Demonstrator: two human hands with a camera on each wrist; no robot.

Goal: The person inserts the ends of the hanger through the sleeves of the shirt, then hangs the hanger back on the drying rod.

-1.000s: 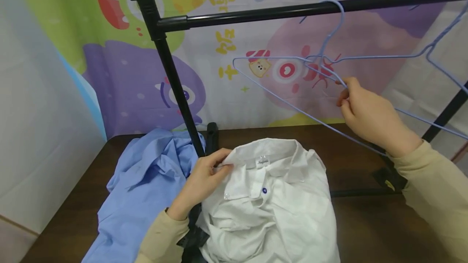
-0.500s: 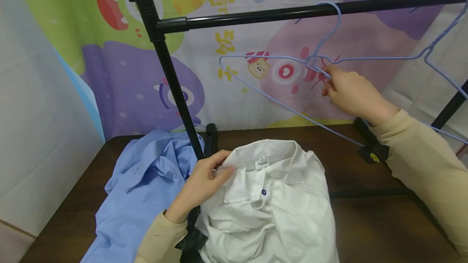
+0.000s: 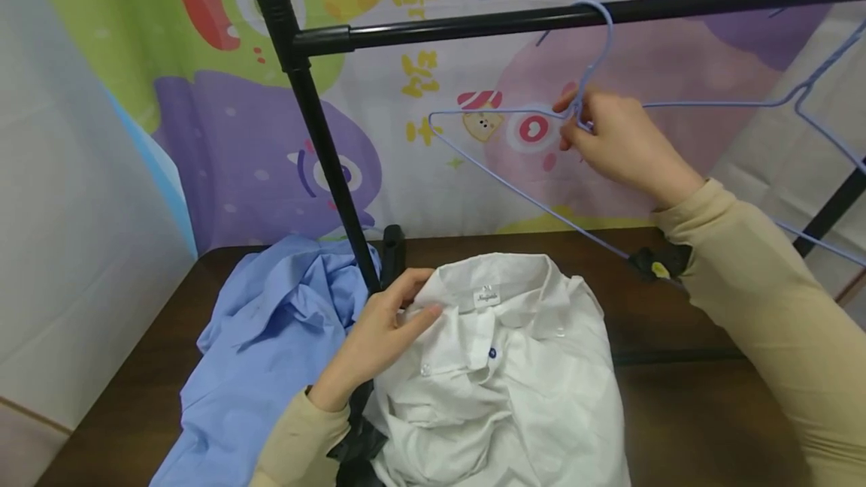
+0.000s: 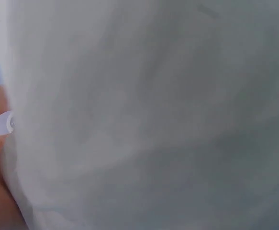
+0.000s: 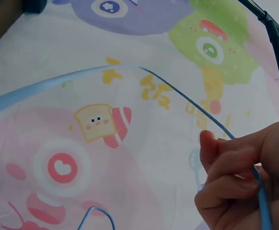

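Observation:
My right hand (image 3: 619, 141) grips a blue wire hanger (image 3: 501, 172) at its neck, just under the hook, which still sits over the black rail (image 3: 467, 25). In the right wrist view the fingers of the right hand (image 5: 244, 172) curl round the blue wire. Low in the head view, my left hand (image 3: 379, 337) pinches the collar edge of a white shirt (image 3: 541, 389) between thumb and fingers. The shirt's collar faces up, with a label inside and a dark blue button below it. White cloth fills most of the left wrist view.
A crumpled blue shirt (image 3: 271, 352) lies on the dark wooden table (image 3: 710, 419), left of the rack's upright post (image 3: 325, 141). A second blue hanger (image 3: 805, 89) hangs farther right on the rail. A cartoon-printed curtain (image 3: 419, 171) stands behind the rack.
My right hand has moved left and up along the hanger wire to its neck. The hanger's hook has slid slightly left on the rail. My left hand stays at the white shirt's collar.

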